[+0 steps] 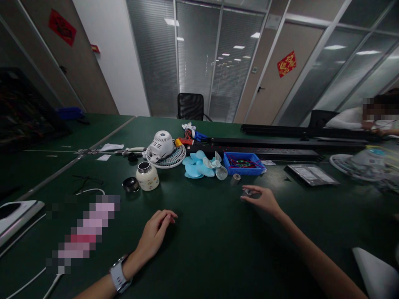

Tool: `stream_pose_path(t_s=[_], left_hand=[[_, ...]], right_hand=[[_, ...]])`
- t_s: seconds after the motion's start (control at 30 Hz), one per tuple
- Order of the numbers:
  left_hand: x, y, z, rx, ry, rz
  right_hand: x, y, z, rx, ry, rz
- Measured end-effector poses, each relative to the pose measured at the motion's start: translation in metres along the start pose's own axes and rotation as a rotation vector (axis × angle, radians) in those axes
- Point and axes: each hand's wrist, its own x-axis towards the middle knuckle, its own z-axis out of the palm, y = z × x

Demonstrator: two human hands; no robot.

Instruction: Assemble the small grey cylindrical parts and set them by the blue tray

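In front of the tray [245, 171], your right hand [263, 200] pinches a clear piece [248, 192], likely for fingertip control; your left hand [155, 231], loosely curled, seems empty.

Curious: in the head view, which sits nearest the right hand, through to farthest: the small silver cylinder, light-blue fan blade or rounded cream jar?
1. Small silver cylinder: just ahead and left of the right hand.
2. Light-blue fan blade: farther left.
3. Rounded cream jar: farthest left.
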Motion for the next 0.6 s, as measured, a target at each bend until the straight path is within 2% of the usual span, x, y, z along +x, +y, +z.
stream_pose_path(t_s=[0.07,0.2,0.33,0.43,0.6], left_hand=[[0.000,0.009,0.006,-0.023,-0.013,0.060],[0.005,0.036,0.023,-0.043,-0.060,0.252],[0.013,0.053,0.032,-0.029,-0.055,0.301],[0.016,0.055,0.032,-0.018,-0.070,0.276],[0.015,0.054,0.033,0.028,-0.067,0.332]], right_hand=[[-0.016,-0.029,0.020,0.061,-0.094,-0.052],[-0.041,-0.087,0.077,0.221,-0.241,-0.201],[-0.050,-0.122,0.119,0.376,-0.313,-0.223],[-0.050,-0.129,0.129,0.462,-0.340,-0.185],[-0.053,-0.124,0.126,0.486,-0.354,-0.193]])
